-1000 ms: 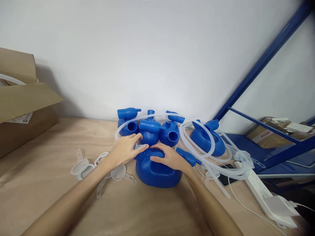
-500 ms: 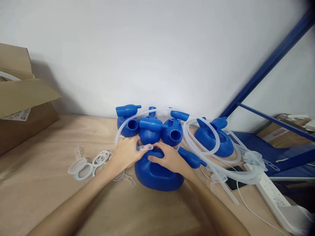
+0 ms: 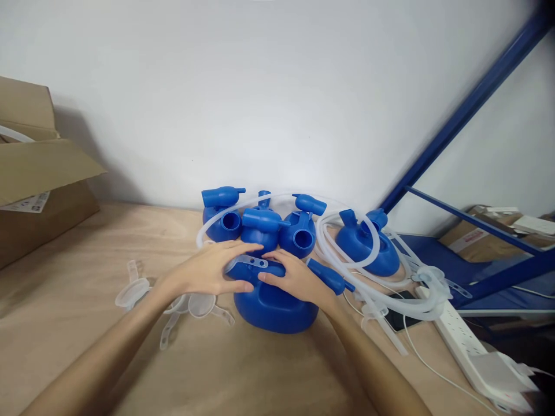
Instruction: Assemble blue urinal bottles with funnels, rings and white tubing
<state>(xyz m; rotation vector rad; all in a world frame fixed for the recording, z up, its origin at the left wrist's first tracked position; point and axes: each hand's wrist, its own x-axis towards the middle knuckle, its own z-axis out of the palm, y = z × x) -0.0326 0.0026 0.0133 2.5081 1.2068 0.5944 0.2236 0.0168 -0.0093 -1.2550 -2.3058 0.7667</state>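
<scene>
A rounded blue container (image 3: 277, 312) stands on the wooden table in front of me. Across its top, a translucent strap (image 3: 251, 262) with small holes lies between my hands. My left hand (image 3: 208, 268) is spread at the container's left side, thumb and fingers apart around the strap's left end. My right hand (image 3: 295, 276) rests on the container's top right, thumb apart from the fingers, with nothing seen inside it. Just beyond stand several more blue containers (image 3: 301, 238) with blue nozzle pieces, one nozzle piece (image 3: 329, 277) lying beside my right hand.
Translucent lids and rings (image 3: 202, 304) lie to the left. Coiled clear tubing (image 3: 368, 271), a dark phone (image 3: 401, 312) and a white power strip (image 3: 463, 341) are on the right. An open cardboard box (image 3: 47, 214) stands far left, a blue metal rack (image 3: 468, 104) at right.
My left hand has opened and moved left off the strap, which now lies lower over the container's top. My right hand has barely moved. The view has shifted slightly.
</scene>
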